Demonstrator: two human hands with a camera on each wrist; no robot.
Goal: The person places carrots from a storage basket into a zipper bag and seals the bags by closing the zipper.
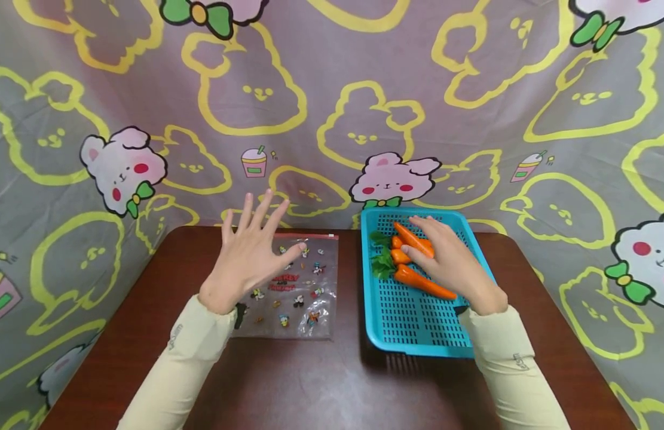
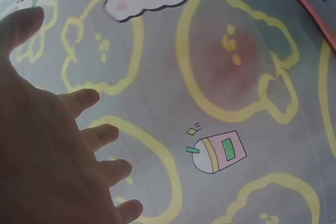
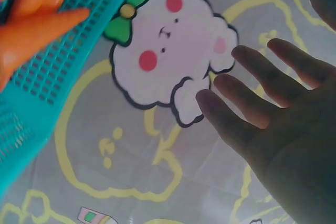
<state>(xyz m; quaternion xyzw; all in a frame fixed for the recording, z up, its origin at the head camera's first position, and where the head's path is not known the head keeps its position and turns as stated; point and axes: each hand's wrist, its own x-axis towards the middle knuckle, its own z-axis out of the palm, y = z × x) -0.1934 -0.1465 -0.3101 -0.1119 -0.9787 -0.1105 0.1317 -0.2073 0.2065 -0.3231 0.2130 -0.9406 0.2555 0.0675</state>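
Note:
My left hand (image 1: 245, 257) is raised with its fingers spread over a clear plastic zip bag (image 1: 323, 307), holding nothing. The bag lies flat, printed with small cartoon figures and red lettering, a red strip along its far edge. Over a turquoise plastic basket (image 1: 370, 304), my right hand (image 1: 450, 257) has its fingers extended and grips nothing. Several orange carrots (image 1: 425, 285) with green leafy tops (image 1: 382, 264) lie in the basket, partly covered by that hand. In the right wrist view, the carrots (image 3: 39, 38) appear apart from the fingers.
A dark brown table (image 1: 310, 382) carries the bag on the left and the basket on the right. Behind and at both sides hangs a grey cloth (image 1: 332, 71) with yellow outlines and cartoon rabbits. Something small and black (image 1: 461, 310) shows beside the right wrist.

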